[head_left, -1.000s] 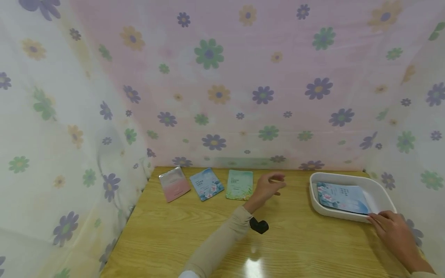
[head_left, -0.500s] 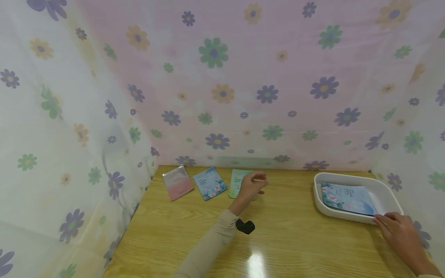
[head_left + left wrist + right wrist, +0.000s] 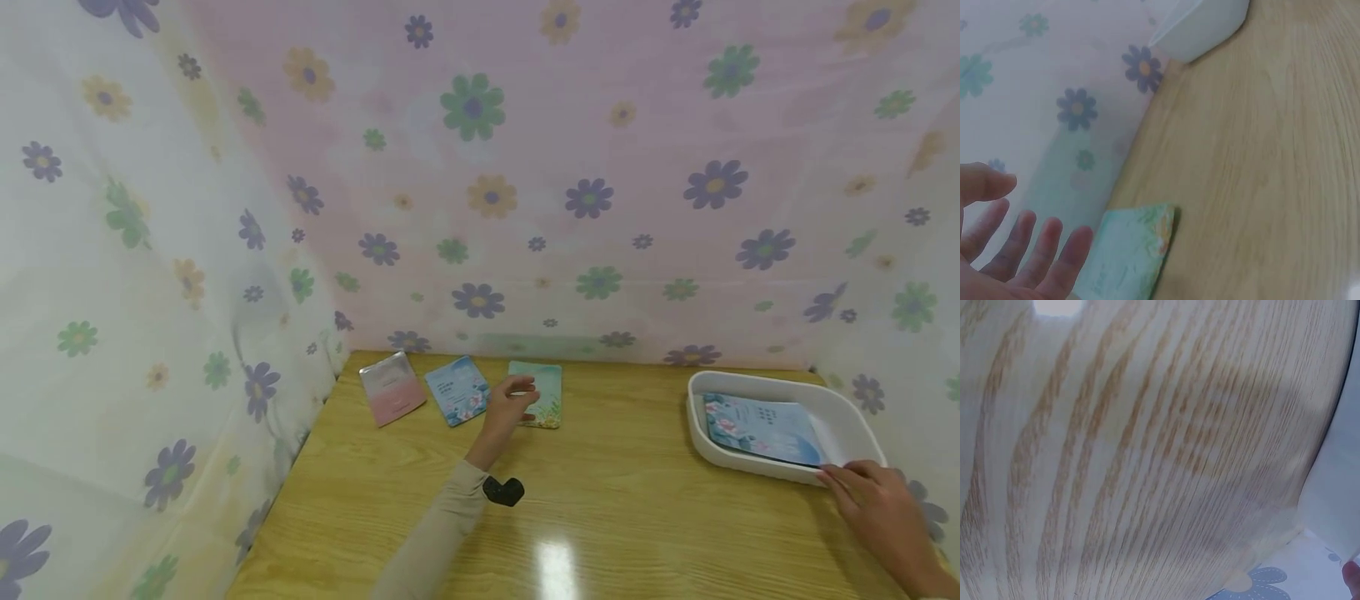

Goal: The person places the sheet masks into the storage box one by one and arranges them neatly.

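The left hand [image 3: 506, 411] has moved leftward in the head view, from the right side of the flat pale-green floral packet [image 3: 550, 398] to its left edge, its grip loosely wide with nothing held. That packet lies on the wood-grained counter [image 3: 637, 517] beside a flat blue floral packet [image 3: 456, 390]; the right hand [image 3: 881, 508] pinches the rim of a white rounded tray [image 3: 855, 427]. The left wrist view shows thumb and fingers spread apart; the right wrist view, one fingertip at the tray's edge.

Three packets [image 3: 456, 392] on the table [image 3: 637, 500], left of the tray [image 3: 836, 423]
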Demonstrator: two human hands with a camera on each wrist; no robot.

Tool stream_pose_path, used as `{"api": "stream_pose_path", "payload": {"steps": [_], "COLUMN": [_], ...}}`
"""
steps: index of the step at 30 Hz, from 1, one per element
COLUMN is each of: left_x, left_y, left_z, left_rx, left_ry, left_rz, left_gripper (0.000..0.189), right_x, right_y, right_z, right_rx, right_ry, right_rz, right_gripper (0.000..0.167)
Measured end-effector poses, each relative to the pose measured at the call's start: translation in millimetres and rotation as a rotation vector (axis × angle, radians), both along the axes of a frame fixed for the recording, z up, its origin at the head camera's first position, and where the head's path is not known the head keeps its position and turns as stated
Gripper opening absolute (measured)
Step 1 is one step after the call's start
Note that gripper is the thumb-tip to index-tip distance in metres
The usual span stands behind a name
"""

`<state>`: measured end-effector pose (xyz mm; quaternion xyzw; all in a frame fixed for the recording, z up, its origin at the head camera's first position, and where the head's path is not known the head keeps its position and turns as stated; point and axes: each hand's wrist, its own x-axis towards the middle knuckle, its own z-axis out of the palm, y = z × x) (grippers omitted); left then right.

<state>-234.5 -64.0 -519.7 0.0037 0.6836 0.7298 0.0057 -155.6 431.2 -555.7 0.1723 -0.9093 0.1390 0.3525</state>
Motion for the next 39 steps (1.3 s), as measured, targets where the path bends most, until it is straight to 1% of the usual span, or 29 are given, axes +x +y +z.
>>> {"api": "stream_pose_path", "payload": {"steps": [4,7,11,14,18,21,22,24,26,29,30,32,34,37,39], "left_x": [1.0,2.2,2.7,2.0,0.3,-1.4,-2.1,-3.7,-5.6,-8.3,-9.1,-10.7,-11.5,-11.8,-11.5], "left_y": [-9.8,-16.5,-24.2,-28.8,-33.0,-33.6,-33.0,-30.1,-25.8,-17.7,-15.2,-10.8,-7.3,-4.5,-4.0], "left_z": [-7.3,-13.4,-23.4,-31.1,-38.5,-42.5,-43.6,-44.3,-44.2,-43.1,-43.3,-43.8,-44.5,-46.2,-46.9], "left_rx": [0.031,0.023,0.021,0.026,0.006,-0.012,-0.025,-0.082,-0.169,-0.303,-0.333,-0.365,-0.390,-0.421,-0.435], "left_ry": [-0.026,-0.070,-0.124,-0.142,-0.186,-0.223,-0.226,-0.227,-0.209,-0.181,-0.174,-0.164,-0.165,-0.171,-0.167], "left_rz": [0.047,0.088,0.127,0.149,0.187,0.216,0.226,0.259,0.295,0.342,0.354,0.379,0.410,0.452,0.464], "left_gripper": [0.029,0.030,0.033,0.036,0.035,0.033,0.032,0.030,0.028,0.026,0.026,0.026,0.025,0.025,0.026], "right_x": [0.3,1.3,3.2,4.6,5.2,5.0,5.1,5.2,5.3,5.2,5.0,4.3,4.0,3.1,3.1], "right_y": [1,1,3,5,6,5,5,5,4,4,4,5,4,2,0], "right_z": [1.5,1.8,0.4,-1.1,-2.0,-1.5,-1.3,-0.7,-0.3,-0.2,-0.4,-0.7,-1.1,-1.4,-1.7], "right_rx": [0.011,0.011,0.018,0.022,0.024,0.022,0.021,0.020,0.021,0.020,0.020,0.020,0.018,0.017,0.013], "right_ry": [0.007,-0.010,-0.037,-0.063,-0.097,-0.111,-0.114,-0.125,-0.130,-0.127,-0.120,-0.109,-0.121,-0.135,-0.149], "right_rz": [-0.012,-0.034,-0.063,-0.079,-0.096,-0.101,-0.102,-0.110,-0.113,-0.108,-0.100,-0.086,-0.094,-0.103,-0.114], "right_gripper": [0.086,0.087,0.088,0.079,0.053,0.038,0.035,0.032,0.030,0.034,0.035,0.036,0.034,0.025,0.021]}}
